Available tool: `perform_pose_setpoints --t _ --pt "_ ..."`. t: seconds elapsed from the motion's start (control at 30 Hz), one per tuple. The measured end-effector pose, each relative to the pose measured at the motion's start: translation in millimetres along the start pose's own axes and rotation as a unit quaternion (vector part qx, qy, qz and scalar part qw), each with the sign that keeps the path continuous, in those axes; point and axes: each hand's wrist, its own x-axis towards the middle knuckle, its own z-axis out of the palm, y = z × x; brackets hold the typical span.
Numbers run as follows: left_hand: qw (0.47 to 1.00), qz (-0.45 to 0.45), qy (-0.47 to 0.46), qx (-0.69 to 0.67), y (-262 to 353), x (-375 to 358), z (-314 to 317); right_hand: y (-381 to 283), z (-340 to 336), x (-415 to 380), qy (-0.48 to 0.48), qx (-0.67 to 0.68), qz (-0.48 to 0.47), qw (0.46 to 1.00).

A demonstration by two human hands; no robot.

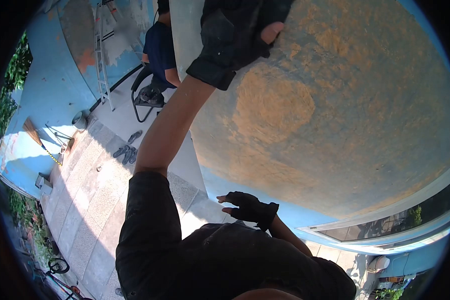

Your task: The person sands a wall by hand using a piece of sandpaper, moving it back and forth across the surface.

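My left hand [240, 35], in a black glove with a bare thumb tip, is raised at the top of the view against a wall [365, 100]. Its thumb is pressed in close; the other fingers are hidden, and I cannot make out what is under them. The wall is grey-green with rough orange-tan patches, one a large rounded patch [275, 102] just below the hand. Low in front of my chest, my right hand [247, 207] wears a similar fingerless glove. Its fingers stretch to the left, apart, with nothing in them, near the wall's blue lower edge.
Another person [160, 50] in dark clothes is behind the wall's left edge, by a black chair [147, 97]. A ladder [101, 55] leans farther left. Sandals [126, 152], a bucket [79, 120] and a broom [35, 132] are on the paved floor. A window [385, 227] is at lower right.
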Motion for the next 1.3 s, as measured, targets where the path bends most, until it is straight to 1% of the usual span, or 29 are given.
perform_pose_setpoints --t 0.03,0.07,0.1,0.17,0.23,0.27,0.33,0.4,0.43,0.47,0.5,0.53,0.57,0.63,0.7,0.73,0.8,0.83,0.87,0.9,0.97,1.03,1.07,1.1,1.13,1.17,1.2,1.27,1.3 --pt "0.998 0.024 -0.056 0.002 21.4 -4.2 -5.1 -2.2 -1.9 2.5 -0.014 -0.021 0.003 1.000" --pt "0.997 0.039 -0.065 0.016 24.4 -7.1 -2.3 4.5 -0.3 6.1 -0.048 -0.027 0.007 0.998" --pt "0.997 0.038 -0.063 0.015 12.9 -4.6 0.8 3.7 -0.1 6.5 -0.047 -0.029 0.009 0.998" --pt "0.999 0.005 0.028 -0.027 -37.0 4.6 7.3 -2.3 -1.9 8.0 -0.040 -0.026 0.014 0.999" --pt "0.994 -0.100 0.033 -0.019 -73.0 16.0 -6.9 -4.3 -1.4 4.4 -0.026 -0.006 0.029 0.999" --pt "0.994 -0.101 0.032 -0.017 -77.8 14.6 -1.9 -4.9 -0.7 2.2 -0.013 0.014 0.043 0.999" --pt "0.993 -0.099 0.070 0.015 -80.2 11.1 8.9 -3.2 -0.9 -2.1 -0.013 0.027 0.043 0.999" --pt "0.999 -0.047 0.023 0.006 -38.8 5.5 -2.1 -2.1 2.1 -4.2 -0.007 0.039 0.043 0.998" --pt "0.999 0.003 0.033 -0.017 -22.4 -5.9 8.5 -1.2 2.9 -3.4 -0.019 0.012 0.031 0.999" --pt "0.999 0.012 -0.035 -0.021 11.5 -12.0 -5.6 -0.4 3.6 -2.4 -0.031 -0.015 0.021 0.999" --pt "0.949 0.134 -0.066 0.278 19.2 -17.3 -8.8 0.5 5.0 -1.1 -0.029 -0.016 0.020 0.999" --pt "0.983 0.087 -0.066 0.145 12.6 -12.7 -10.0 1.0 6.6 1.0 -0.029 -0.020 0.010 0.999" --pt "0.997 0.037 -0.066 0.008 -0.8 -6.7 -12.0 0.5 7.6 2.2 -0.030 -0.023 0.002 0.999" --pt "0.997 -0.063 0.011 -0.043 -53.1 11.9 -3.9 -3.2 4.0 4.6 -0.029 -0.018 0.005 0.999" --pt "0.984 -0.161 0.057 -0.049 -93.8 20.2 -5.1 -5.8 6.9 1.7 -0.014 -0.006 0.030 0.999" --pt "0.984 -0.160 0.057 -0.051 -89.7 16.8 -2.3 -5.9 7.5 -0.8 -0.012 -0.006 0.030 0.999" --pt "0.991 -0.131 0.030 -0.022 -70.2 5.1 2.5 -5.1 6.7 -3.2 -0.026 -0.013 0.027 0.999" --pt "0.994 -0.103 0.015 -0.028 -41.2 0.6 -1.3 -5.8 8.3 -4.0 -0.025 -0.012 0.025 0.999" --pt "0.997 -0.070 -0.020 -0.010 -12.5 -14.1 -2.0 -6.7 9.0 -4.5 -0.033 -0.012 0.028 0.999" --pt "0.997 -0.025 -0.077 -0.019 17.6 -23.1 -13.8 -7.6 9.6 -4.6 -0.040 -0.013 0.030 0.999" --pt "0.997 0.058 -0.047 -0.001 31.7 -34.4 -9.1 -11.9 10.9 -3.4 -0.041 -0.018 0.023 0.999" --pt "0.996 -0.001 -0.093 -0.003 1.9 -19.7 -14.0 -11.7 10.0 -1.8 -0.043 -0.026 0.015 0.999" --pt "0.998 -0.042 -0.036 -0.026 -26.5 -8.9 -8.0 -10.0 10.4 -1.2 -0.040 -0.024 0.015 0.999" --pt "0.998 -0.068 -0.003 -0.003 -57.9 2.5 -6.7 -9.3 11.6 -2.0 -0.039 -0.020 0.016 0.999" --pt "0.993 -0.107 0.022 -0.036 -82.5 12.1 -7.5 -9.5 12.4 -3.3 -0.038 -0.019 0.018 0.999" --pt "0.990 -0.139 0.027 -0.023 -105.4 18.1 -3.1 -9.6 12.7 -5.3 -0.019 -0.032 0.007 0.999" --pt "0.990 -0.135 0.025 -0.025 -105.1 18.8 -5.1 -9.5 12.5 -6.6 -0.002 -0.046 -0.005 0.999" --pt "0.991 -0.132 0.020 -0.026 -97.1 9.9 -7.1 -4.5 13.0 -9.5 -0.008 -0.038 0.005 0.999" --pt "0.996 -0.080 0.038 -0.018 -84.5 -5.5 -2.2 -3.1 15.2 -10.8 -0.014 -0.030 0.015 0.999"
